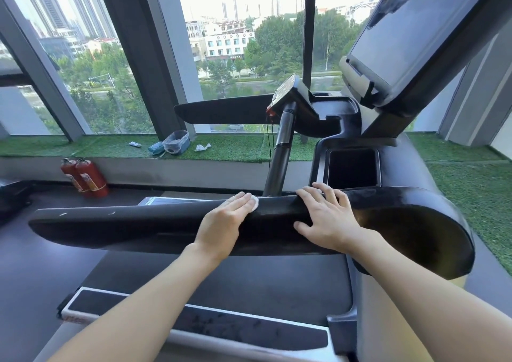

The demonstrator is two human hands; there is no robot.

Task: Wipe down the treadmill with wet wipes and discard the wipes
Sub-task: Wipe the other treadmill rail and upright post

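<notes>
1. Treadmill [401, 223]: black machine filling the right and centre of the view, its belt [221, 281] running below both forearms.
2. Near handrail [124, 223]: a long, broad black arm that lay across the middle of the view, with small pale marks near its left end.
3. Wet wipe [255, 204]: white and bunched, it lay on top of the near handrail, mostly covered by the fingers, with one edge showing beyond the fingertips.
4. Left hand [221, 219]: open, palm down, its straight fingers pressed the wet wipe onto the handrail.
5. Right hand [327, 217]: open and holding nothing; it rested on the same handrail just to the right of the wipe, fingers spread over the top and thumb on the front face.
6. Cup-holder recess [352, 167]: a square black well just behind the right hand.
7. Console screen [410, 37]: large, dark and tilted, at upper right.
8. Far handrail [221, 111]: black, beyond the upright post [279, 156].
9. Artificial-grass ledge [235, 151]: ran under the windows.
10. Small bin [177, 141]: lined with a clear bag, it stood on the ledge, with a blue pack [156, 147] touching its left side.
11. Crumpled white wipe [202, 147]: lay on the ledge just to the right of the bin.
12. Two red fire extinguishers [84, 177]: leaned on the floor below the ledge, at left.
</notes>
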